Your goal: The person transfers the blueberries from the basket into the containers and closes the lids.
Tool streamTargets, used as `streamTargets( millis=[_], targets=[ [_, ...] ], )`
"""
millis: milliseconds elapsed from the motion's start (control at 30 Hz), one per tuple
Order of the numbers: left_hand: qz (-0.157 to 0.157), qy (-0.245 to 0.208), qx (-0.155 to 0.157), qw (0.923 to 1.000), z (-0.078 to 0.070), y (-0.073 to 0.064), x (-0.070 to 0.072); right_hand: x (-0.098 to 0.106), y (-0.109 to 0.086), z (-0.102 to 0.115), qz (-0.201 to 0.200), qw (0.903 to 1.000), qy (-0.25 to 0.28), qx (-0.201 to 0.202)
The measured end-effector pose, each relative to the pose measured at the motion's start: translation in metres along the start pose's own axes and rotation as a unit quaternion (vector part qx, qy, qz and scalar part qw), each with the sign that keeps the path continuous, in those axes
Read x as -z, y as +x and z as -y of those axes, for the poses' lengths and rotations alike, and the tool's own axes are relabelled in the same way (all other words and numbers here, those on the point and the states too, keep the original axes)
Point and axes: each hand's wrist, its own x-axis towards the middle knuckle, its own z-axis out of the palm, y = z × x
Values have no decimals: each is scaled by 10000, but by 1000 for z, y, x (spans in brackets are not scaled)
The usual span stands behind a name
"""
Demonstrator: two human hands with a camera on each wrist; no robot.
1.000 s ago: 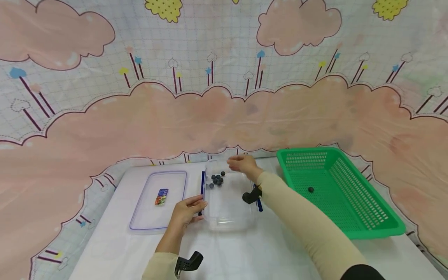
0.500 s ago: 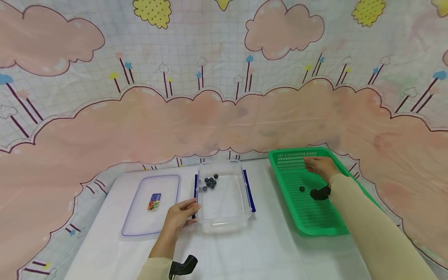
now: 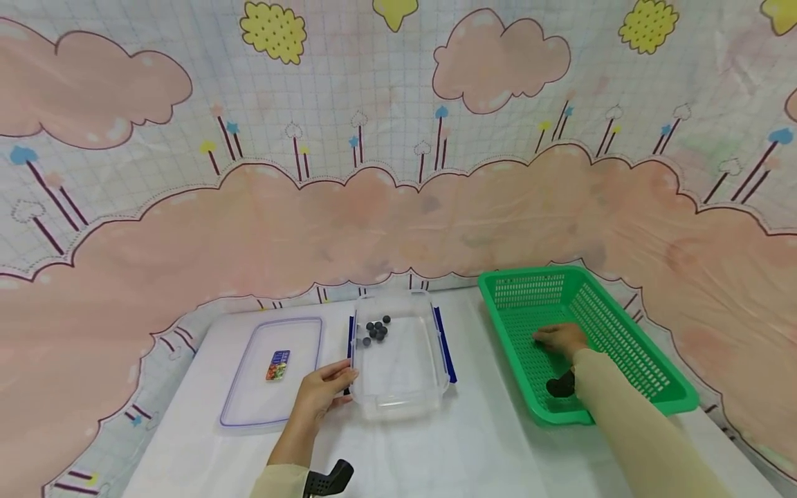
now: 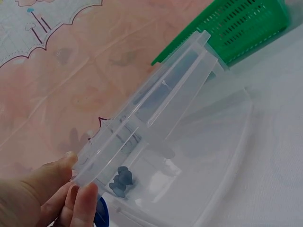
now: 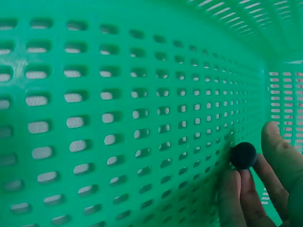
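Note:
My left hand (image 3: 324, 389) grips the left rim of a clear plastic storage box (image 3: 401, 400), thumb above and fingers curled below, as the left wrist view shows. Several small dark round balls, like blueberries (image 3: 377, 331), lie in the box's far left part. Inside the green basket (image 3: 526, 398), my right hand (image 3: 562, 339) reaches down to the floor. One dark ball (image 5: 243, 155) sits at its fingertips in the right wrist view. The fingers are beside and below the ball, while the thumb stands a little apart from it.
A clear lid with a purple-blue rim (image 3: 272, 422) lies left of the box, a small colourful label (image 3: 277, 365) on it. Blue latch flaps (image 3: 445, 344) stick out from the box's sides. A patterned cloth (image 3: 398, 221) hangs behind the white table (image 3: 473, 443).
My right hand has moved from above the box rightward, then down into the green basket to the dark ball. The left hand has stayed on the box's rim.

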Motion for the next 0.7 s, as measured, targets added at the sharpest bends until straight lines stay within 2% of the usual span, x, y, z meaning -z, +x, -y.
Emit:
streamTargets(
  millis=[233, 533, 700],
  targets=[
    [-4, -26, -27, 10000, 2, 2, -1, -6, 1, 4, -180, 9970, -746, 117],
    [-22, -14, -19, 10000, 0, 0, -2, -9, 1, 4, -295, 9940, -1029, 217],
    [-28, -3, -5, 10000, -1, 1, -2, -9, 0, 6, -289, 9947, -965, 182]
  ],
)
